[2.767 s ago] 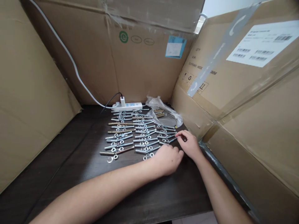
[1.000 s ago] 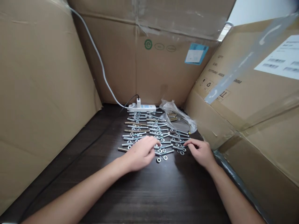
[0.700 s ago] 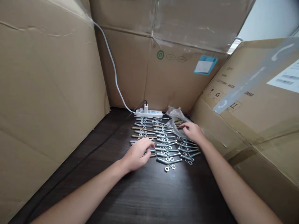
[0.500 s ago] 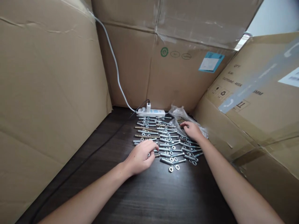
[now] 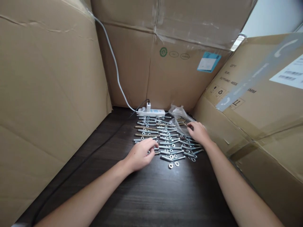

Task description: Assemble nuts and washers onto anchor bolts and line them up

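Observation:
My left hand (image 5: 142,154) hovers low over the near-left end of rows of silver bolts (image 5: 165,156). Its fingers are bent, with a gap between forefinger and thumb where a washer (image 5: 148,152) shows. My right hand (image 5: 198,132) is at the clear plastic bag (image 5: 177,111), its fingers curled close together near brass-coloured bolts (image 5: 181,120). Whatever its fingertips grip is too small to make out. Between the hands, bolts lie in columns with flat washers (image 5: 177,164) and a nut (image 5: 170,166) at the near end.
Behind the bolts stands a white power strip (image 5: 151,112) with a plugged-in adapter. A white cable (image 5: 115,66) rises from it, and a black cable (image 5: 94,146) crosses the dark table (image 5: 146,201). Cardboard boxes (image 5: 127,69) wall in the left, back and right.
My right hand has shifted slightly right at the bag, away from the brass-coloured bolts, and more of them show. The left hand stays over the same bolts. The view has moved a little.

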Tool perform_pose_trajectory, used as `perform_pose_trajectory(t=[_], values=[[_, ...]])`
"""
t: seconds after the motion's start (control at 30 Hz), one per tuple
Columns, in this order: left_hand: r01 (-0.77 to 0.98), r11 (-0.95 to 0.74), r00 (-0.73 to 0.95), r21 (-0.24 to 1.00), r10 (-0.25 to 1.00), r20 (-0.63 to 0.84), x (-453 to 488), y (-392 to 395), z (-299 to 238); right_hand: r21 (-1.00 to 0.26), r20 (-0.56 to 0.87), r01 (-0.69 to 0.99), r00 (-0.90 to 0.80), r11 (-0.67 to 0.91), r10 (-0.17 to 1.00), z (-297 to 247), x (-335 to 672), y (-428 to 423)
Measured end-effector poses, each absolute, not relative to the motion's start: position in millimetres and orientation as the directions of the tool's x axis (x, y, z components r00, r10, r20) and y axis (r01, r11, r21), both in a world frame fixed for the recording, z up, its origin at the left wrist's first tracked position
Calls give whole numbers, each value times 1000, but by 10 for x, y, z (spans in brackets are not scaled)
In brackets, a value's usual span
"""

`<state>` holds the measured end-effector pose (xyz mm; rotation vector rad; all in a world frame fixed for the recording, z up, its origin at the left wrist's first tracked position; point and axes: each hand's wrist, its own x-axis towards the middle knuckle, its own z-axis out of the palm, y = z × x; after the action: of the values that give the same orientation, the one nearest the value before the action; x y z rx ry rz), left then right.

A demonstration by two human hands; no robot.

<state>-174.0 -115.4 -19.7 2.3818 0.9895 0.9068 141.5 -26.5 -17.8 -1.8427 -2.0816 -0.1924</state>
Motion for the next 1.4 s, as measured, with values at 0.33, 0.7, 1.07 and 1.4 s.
perform_pose_trajectory(t=[0.33, 0.7, 1.07, 1.4], values=[[476, -572, 444, 668, 812, 379, -1742, -1122, -259, -347, 374, 805, -351, 480, 858, -142, 338, -1186], [446, -624, 586, 641, 745, 318, -1730, -1185, -182, -457, 266, 698, -484, 551, 834, -167, 227, -1348], [479, -606, 601, 634, 754, 266, -1728, -1191, -168, -492, 272, 684, -467, 539, 841, -176, 250, -1356], [471, -616, 635, 631, 734, 243, -1694, -1215, -185, -535, 319, 633, -463, 560, 827, -216, 256, -1357]])
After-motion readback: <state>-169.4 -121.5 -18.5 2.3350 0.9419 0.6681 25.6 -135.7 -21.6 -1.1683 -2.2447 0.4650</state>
